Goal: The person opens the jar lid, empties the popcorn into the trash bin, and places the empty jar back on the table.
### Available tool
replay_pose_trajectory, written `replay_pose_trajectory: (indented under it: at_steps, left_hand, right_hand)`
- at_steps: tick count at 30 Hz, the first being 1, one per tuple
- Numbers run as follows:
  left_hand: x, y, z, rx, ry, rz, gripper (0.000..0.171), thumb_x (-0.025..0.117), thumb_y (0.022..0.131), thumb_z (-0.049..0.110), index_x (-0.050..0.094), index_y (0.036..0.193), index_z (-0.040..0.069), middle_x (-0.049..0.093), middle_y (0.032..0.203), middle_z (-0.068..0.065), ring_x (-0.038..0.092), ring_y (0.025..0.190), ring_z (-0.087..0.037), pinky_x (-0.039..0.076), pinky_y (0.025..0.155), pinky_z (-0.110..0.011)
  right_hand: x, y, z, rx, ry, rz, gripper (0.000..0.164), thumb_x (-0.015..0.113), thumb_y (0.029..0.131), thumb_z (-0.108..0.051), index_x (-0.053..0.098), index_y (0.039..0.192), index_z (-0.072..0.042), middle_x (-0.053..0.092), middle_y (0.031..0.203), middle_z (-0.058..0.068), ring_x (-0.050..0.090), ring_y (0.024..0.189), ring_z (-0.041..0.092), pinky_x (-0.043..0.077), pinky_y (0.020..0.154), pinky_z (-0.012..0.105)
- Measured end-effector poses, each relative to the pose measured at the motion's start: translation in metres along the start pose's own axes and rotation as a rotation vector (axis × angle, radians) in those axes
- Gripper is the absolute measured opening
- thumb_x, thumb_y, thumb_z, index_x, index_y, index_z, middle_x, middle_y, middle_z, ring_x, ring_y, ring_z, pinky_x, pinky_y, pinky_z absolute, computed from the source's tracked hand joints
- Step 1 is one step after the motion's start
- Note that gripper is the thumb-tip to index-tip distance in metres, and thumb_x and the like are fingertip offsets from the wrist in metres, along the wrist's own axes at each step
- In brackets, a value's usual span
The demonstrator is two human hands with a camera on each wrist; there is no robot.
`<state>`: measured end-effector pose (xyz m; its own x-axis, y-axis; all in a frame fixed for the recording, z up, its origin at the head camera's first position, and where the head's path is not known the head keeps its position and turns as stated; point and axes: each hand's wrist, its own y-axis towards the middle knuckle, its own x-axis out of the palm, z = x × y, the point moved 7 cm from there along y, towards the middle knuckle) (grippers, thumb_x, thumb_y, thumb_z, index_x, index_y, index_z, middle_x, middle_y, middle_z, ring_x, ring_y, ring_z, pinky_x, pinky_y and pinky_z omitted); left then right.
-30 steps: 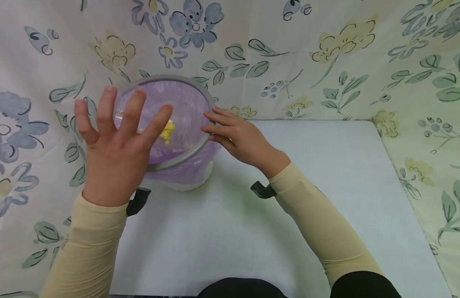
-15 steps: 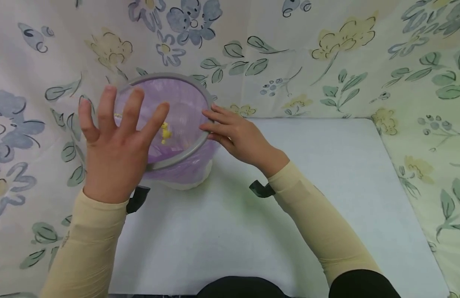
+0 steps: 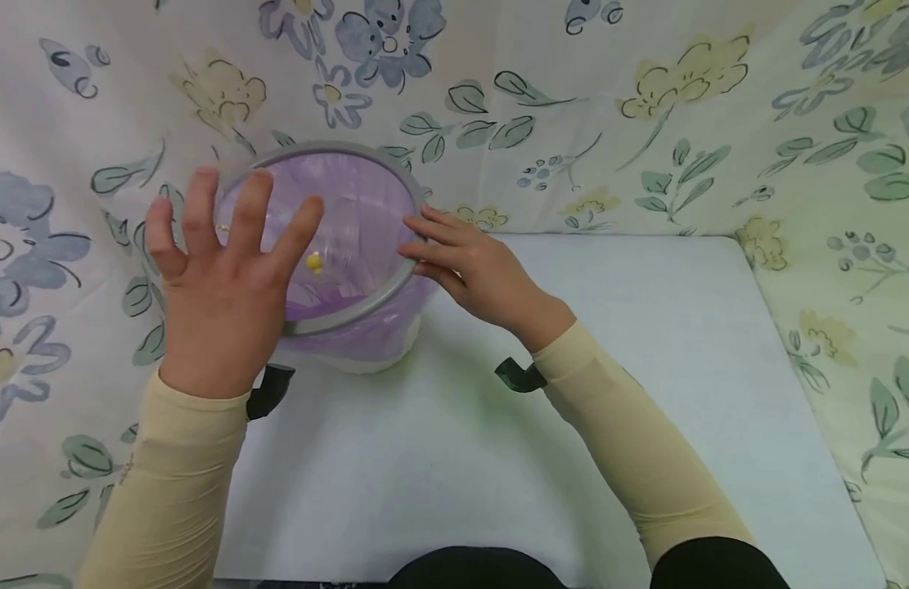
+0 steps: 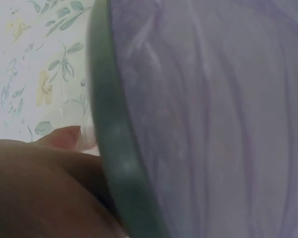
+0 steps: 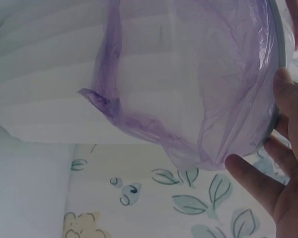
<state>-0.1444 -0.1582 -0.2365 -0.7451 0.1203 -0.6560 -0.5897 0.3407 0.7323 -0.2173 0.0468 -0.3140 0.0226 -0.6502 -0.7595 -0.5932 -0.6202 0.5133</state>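
A trash bin (image 5: 54, 74), white and ribbed, has a purple plastic liner bag (image 3: 358, 213) and a grey ring rim (image 3: 336, 321). It leans with its mouth toward the head camera. My left hand (image 3: 226, 311) spreads its fingers over the left part of the mouth, hiding that stretch of rim; its thumb cannot be made out. My right hand (image 3: 483, 274) holds the right side of the rim, with thumb and fingers about the ring in the right wrist view. A small yellow thing (image 3: 314, 262) shows inside the bag, too small to identify.
The bin is at the far left of a white table (image 3: 609, 393). A flower-printed cloth (image 3: 557, 114) hangs behind the table and along both sides. Dark wrist mounts (image 3: 268, 393) stick out below the hands.
The yellow visible inside the bag has shrunk from a larger cluster to a small spot, a little farther left. The left hand has shifted slightly left; the right hand stays in place.
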Motion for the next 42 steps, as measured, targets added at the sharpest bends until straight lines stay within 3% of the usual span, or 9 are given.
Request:
replay_pose_trajectory:
  at_steps: [9,15,19,22,26,29,33,38,42]
  left_hand:
    - [-0.006,0.004,0.001,0.039,-0.008,0.038,0.055,0.038,0.103,-0.007,0.060,0.140,0.028,0.051,0.142,-0.013,0.034,0.145,-0.039,0.017,0.114,-0.067]
    - [0.001,0.005,0.003,0.087,-0.007,-0.070,0.056,0.039,0.102,-0.010,0.055,0.143,0.024,0.046,0.142,-0.017,0.035,0.140,-0.044,0.020,0.110,-0.069]
    - [0.001,0.005,-0.001,0.045,-0.010,-0.061,0.057,0.037,0.103,-0.008,0.055,0.144,0.026,0.046,0.142,-0.015,0.035,0.142,-0.042,0.019,0.113,-0.067]
    - [-0.001,0.006,-0.003,0.018,-0.018,-0.047,0.057,0.047,0.099,-0.006,0.055,0.145,0.026,0.048,0.142,-0.015,0.035,0.142,-0.041,0.017,0.114,-0.066]
    - [-0.005,0.004,-0.002,-0.010,-0.087,-0.069,0.076,0.080,0.083,-0.001,0.052,0.149,0.023,0.048,0.145,-0.018,0.035,0.140,-0.045,0.018,0.110,-0.066]
    - [-0.008,0.004,0.001,-0.017,-0.165,-0.078,0.093,0.095,0.071,0.010,0.051,0.152,0.020,0.048,0.147,-0.020,0.035,0.139,-0.047,0.020,0.105,-0.067]
    - [-0.008,0.004,0.008,-0.011,-0.293,-0.111,0.099,0.101,0.067,0.020,0.049,0.152,0.016,0.049,0.147,-0.023,0.037,0.135,-0.049,0.023,0.098,-0.070]
    - [-0.007,0.002,0.010,-0.057,-0.450,-0.183,0.106,0.102,0.067,0.030,0.046,0.154,0.010,0.052,0.148,-0.023,0.045,0.134,-0.048,0.029,0.101,-0.070]
    - [-0.010,0.003,0.011,-0.096,-0.597,-0.148,0.108,0.101,0.065,0.035,0.046,0.153,0.005,0.058,0.145,-0.022,0.054,0.133,-0.044,0.039,0.108,-0.063]
  right_hand:
    - [0.000,-0.002,0.002,0.012,0.014,-0.001,0.036,0.072,0.101,-0.020,0.072,0.137,-0.015,0.057,0.155,0.006,0.039,0.154,0.021,0.036,0.122,0.037]
    - [0.000,-0.002,0.004,0.017,0.012,0.002,0.036,0.072,0.101,-0.020,0.072,0.137,-0.016,0.057,0.155,0.006,0.039,0.154,0.021,0.036,0.122,0.036]
    - [0.000,-0.001,0.003,0.015,0.009,0.003,0.036,0.072,0.102,-0.020,0.072,0.137,-0.016,0.056,0.156,0.005,0.038,0.154,0.020,0.035,0.123,0.036]
    - [0.000,0.000,0.003,0.021,0.011,0.003,0.036,0.072,0.102,-0.020,0.072,0.137,-0.016,0.056,0.156,0.005,0.038,0.154,0.020,0.036,0.122,0.036]
    - [0.001,-0.001,0.004,0.031,0.012,-0.010,0.035,0.071,0.102,-0.021,0.072,0.137,-0.017,0.055,0.156,0.004,0.037,0.155,0.020,0.036,0.122,0.037]
    - [0.000,-0.001,0.003,0.032,0.009,-0.010,0.036,0.071,0.102,-0.021,0.072,0.138,-0.017,0.055,0.157,0.004,0.037,0.155,0.019,0.036,0.122,0.037]
    - [-0.002,-0.001,0.003,0.039,0.003,-0.004,0.036,0.072,0.101,-0.021,0.072,0.137,-0.016,0.056,0.156,0.004,0.038,0.154,0.020,0.038,0.121,0.038]
    - [0.000,0.000,0.002,0.020,-0.009,-0.013,0.035,0.072,0.101,-0.018,0.073,0.137,-0.016,0.057,0.155,0.006,0.039,0.154,0.023,0.035,0.123,0.036]
    - [-0.001,0.000,0.001,0.001,-0.011,-0.013,0.036,0.072,0.101,-0.015,0.072,0.137,-0.014,0.057,0.155,0.006,0.040,0.154,0.025,0.034,0.123,0.035]
